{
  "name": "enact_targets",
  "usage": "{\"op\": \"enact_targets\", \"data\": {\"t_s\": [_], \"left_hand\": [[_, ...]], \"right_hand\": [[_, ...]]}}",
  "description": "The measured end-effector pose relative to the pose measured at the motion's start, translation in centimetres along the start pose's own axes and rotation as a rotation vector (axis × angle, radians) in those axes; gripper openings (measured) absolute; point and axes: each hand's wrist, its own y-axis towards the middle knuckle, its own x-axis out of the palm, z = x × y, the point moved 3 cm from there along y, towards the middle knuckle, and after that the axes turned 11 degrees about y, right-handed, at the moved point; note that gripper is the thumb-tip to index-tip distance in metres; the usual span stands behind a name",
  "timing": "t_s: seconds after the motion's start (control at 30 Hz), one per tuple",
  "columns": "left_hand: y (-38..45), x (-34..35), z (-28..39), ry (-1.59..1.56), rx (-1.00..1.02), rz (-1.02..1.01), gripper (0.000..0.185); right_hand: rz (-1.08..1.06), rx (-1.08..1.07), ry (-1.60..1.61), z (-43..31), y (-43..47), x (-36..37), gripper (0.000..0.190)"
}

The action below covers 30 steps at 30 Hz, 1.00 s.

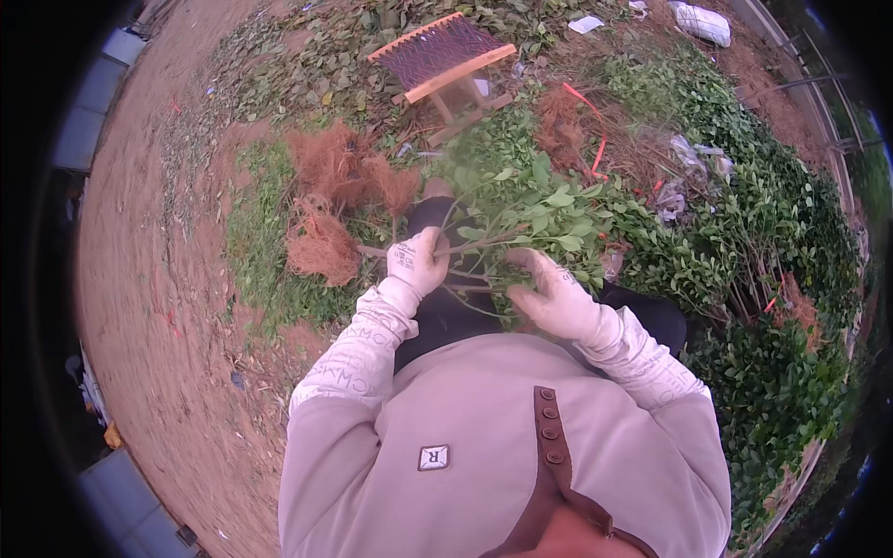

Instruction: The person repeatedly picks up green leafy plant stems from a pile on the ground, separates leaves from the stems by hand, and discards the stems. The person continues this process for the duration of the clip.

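Observation:
My left hand [416, 261], in a pale work glove, is closed around the woody stem of a leafy bare-root sapling [481, 243]. Its reddish fibrous root clump [322, 244] points left, and its green leaves spread right above my dark trousers. My right hand [554, 296], also gloved, is beside the lower twigs, thumb and fingers apart. Leaves show in that gap; whether the fingertips touch them I cannot tell. Past my left hand, more root clumps [335, 160] lie over the greenery on the ground.
A folding stool [446, 52] with a dark woven seat stands ahead. To the right are heaped leafy saplings [732, 244], a red strap [598, 132], and crumpled plastic [673, 199]. A white sack [701, 24] lies far right. Bare soil [153, 244] stretches along the left.

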Motion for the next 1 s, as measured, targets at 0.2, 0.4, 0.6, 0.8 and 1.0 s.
{"op": "enact_targets", "data": {"t_s": [0.2,0.4,0.6,0.8,1.0], "left_hand": [[0.1,0.3,0.7,0.004,0.060,0.003,0.009],[-0.7,0.2,-4.1,-0.235,-0.044,0.011,0.007],[-0.7,-0.5,-3.2,-0.274,-0.086,0.037,0.007],[-0.1,-0.1,-0.9,-0.221,0.027,0.007,0.008],[-1.0,0.2,-3.3,-0.292,-0.016,-0.019,0.008]], "right_hand": [[0.067,0.667,0.702,4.2,3.4,6.0,0.028],[0.120,0.737,0.926,-1.9,-1.2,4.4,0.029],[0.068,0.545,0.602,-2.6,-3.1,-1.6,0.027],[0.284,0.806,1.446,3.0,2.4,4.5,0.021],[0.122,0.897,1.269,0.6,-1.0,4.7,0.030]]}}
